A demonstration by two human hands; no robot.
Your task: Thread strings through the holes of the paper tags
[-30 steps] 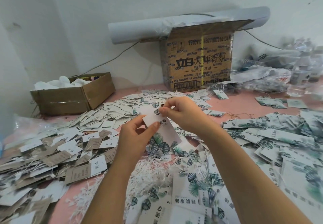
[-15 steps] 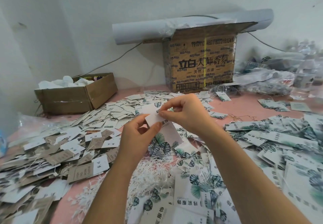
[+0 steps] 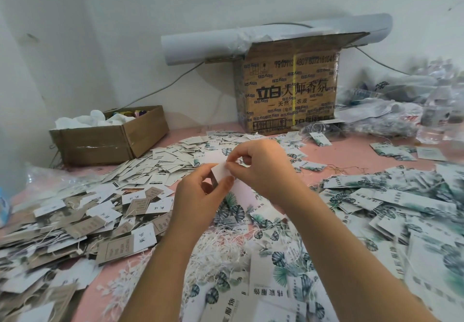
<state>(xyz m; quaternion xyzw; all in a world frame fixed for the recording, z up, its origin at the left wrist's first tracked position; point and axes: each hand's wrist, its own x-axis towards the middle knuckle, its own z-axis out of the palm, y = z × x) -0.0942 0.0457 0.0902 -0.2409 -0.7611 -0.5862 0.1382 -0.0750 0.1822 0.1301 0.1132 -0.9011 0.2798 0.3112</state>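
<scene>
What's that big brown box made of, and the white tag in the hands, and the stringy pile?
The box looks like brown cardboard: matte, black print, a creased flap. The tag, pinched by the left hand and right hand, looks like thin stiff white card, flat and unbent. The stringy pile seems thin white cord, maybe cotton; too fine to tell.

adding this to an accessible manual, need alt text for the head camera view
Two hands hold a white leaf-printed paper tag above a pink table: the left hand grips its side, the right hand pinches its top edge. Heaps of paper tags and a tangle of white strings cover the table; a printed cardboard box stands at the back.
</scene>
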